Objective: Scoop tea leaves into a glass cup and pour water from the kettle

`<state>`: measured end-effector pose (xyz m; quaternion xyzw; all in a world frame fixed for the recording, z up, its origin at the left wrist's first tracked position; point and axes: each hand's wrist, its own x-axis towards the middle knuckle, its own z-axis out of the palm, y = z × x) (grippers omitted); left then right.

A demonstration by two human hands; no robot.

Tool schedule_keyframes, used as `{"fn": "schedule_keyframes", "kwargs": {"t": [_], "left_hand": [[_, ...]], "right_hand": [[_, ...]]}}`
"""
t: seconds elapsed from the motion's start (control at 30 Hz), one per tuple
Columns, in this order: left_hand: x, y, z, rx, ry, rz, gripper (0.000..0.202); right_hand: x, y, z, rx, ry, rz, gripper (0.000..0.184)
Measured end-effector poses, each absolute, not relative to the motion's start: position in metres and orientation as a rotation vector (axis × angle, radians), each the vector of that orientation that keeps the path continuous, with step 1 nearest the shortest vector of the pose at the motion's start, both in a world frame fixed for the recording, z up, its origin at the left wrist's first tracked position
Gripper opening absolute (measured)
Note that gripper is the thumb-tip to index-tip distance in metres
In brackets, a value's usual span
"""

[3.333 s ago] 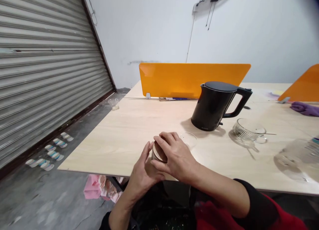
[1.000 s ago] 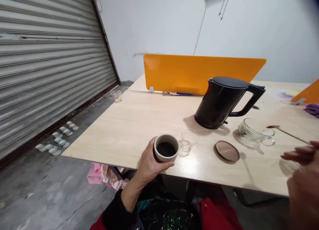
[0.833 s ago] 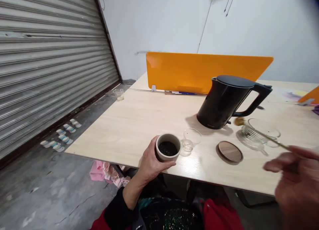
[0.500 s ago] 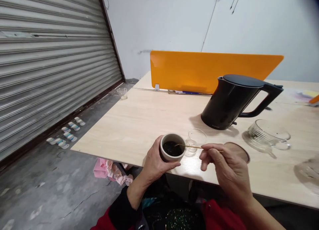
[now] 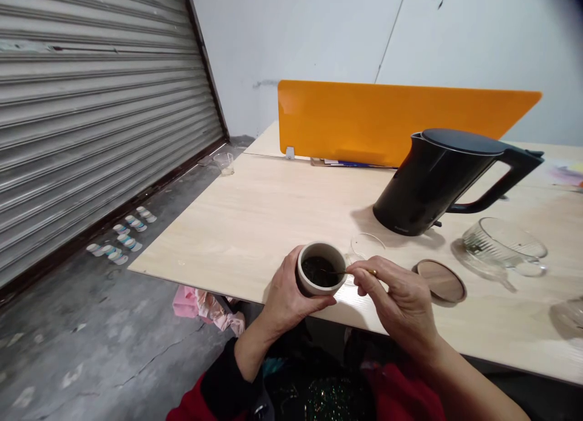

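Head view: pale wood table (image 5: 255,214) across centre frame, grey roller shutter at left, orange divider (image 5: 392,122) behind, black kettle (image 5: 432,181) at right. Lower centre, left hand (image 5: 285,293) wraps the small jar (image 5: 319,276) of dark leaves near the table's front edge. Right hand (image 5: 401,299) pinches a thin spoon (image 5: 353,271), tip inside the jar; wooden lid (image 5: 441,280) lies flat just to the right.

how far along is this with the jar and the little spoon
Done: round wooden lid lies off on the table. In hand: left hand holds the open beige ceramic jar of dark leaves; right hand dips a thin golden spoon in. Left: small clear glass cup looks empty.
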<state>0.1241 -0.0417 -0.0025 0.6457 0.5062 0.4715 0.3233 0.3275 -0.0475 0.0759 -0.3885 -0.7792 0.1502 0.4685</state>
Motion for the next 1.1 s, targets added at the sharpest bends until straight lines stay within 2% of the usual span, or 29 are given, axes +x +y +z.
{"fn": "schedule_keyframes", "kwargs": {"t": [0.2, 0.3, 0.63, 0.87, 1.1], "left_hand": [[0.124, -0.041, -0.004, 1.675, 1.336, 1.227, 0.1], [0.123, -0.041, -0.004, 1.692, 1.324, 1.237, 0.1], [0.121, -0.041, -0.003, 1.738, 1.25, 1.284, 0.1], [0.122, -0.041, -0.003, 1.732, 1.219, 1.297, 0.098], [0.122, -0.042, -0.007, 1.709, 1.279, 1.268, 0.098]], "right_hand": [[0.324, -0.048, 0.085, -0.98, -1.838, 0.501, 0.019], [0.326, -0.044, 0.081, -1.042, -1.659, 0.656, 0.023], [0.336, -0.02, 0.06, -0.983, -1.144, 0.908, 0.019], [0.339, -0.015, 0.062, -0.969, -1.039, 0.914, 0.021], [0.366, -0.008, 0.079, -0.929, -0.954, 0.748, 0.022]]}}
